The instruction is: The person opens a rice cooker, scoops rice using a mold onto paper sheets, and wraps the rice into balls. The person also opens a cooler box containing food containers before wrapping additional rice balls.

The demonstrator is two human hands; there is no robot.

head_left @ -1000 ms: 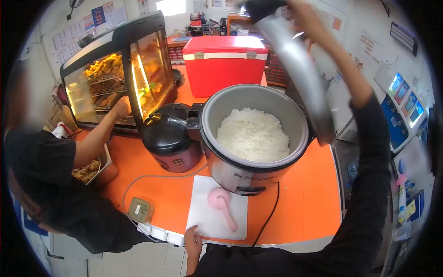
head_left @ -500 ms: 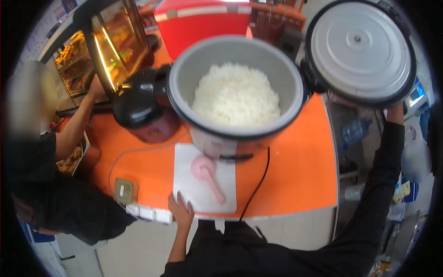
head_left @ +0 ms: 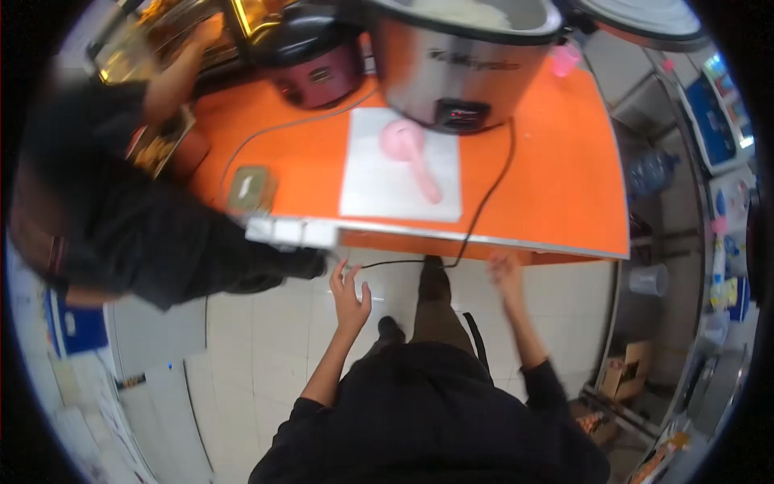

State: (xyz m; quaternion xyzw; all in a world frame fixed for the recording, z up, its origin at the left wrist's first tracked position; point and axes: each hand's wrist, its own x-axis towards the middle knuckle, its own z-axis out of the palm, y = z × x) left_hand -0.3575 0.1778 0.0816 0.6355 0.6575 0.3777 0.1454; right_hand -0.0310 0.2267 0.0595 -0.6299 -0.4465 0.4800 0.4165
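My left hand is in front of the table's front edge, fingers spread, with nothing visible in it. Close to its fingertips runs a black cable, which comes down from the large rice cooker. White rice shows inside the cooker, and its lid is tilted open at the right. My right hand is at the front edge further right, its fingers smeared by motion. A pink rice scoop lies on a white sheet before the cooker.
A smaller dark red cooker stands at the left on the orange table. A green box and white power sockets are near the front edge. A co-worker's arm reaches toward the food display case.
My right hand has left the lid and come down to the table's front edge. My left hand has moved off the white sheet. The view has tilted downward.
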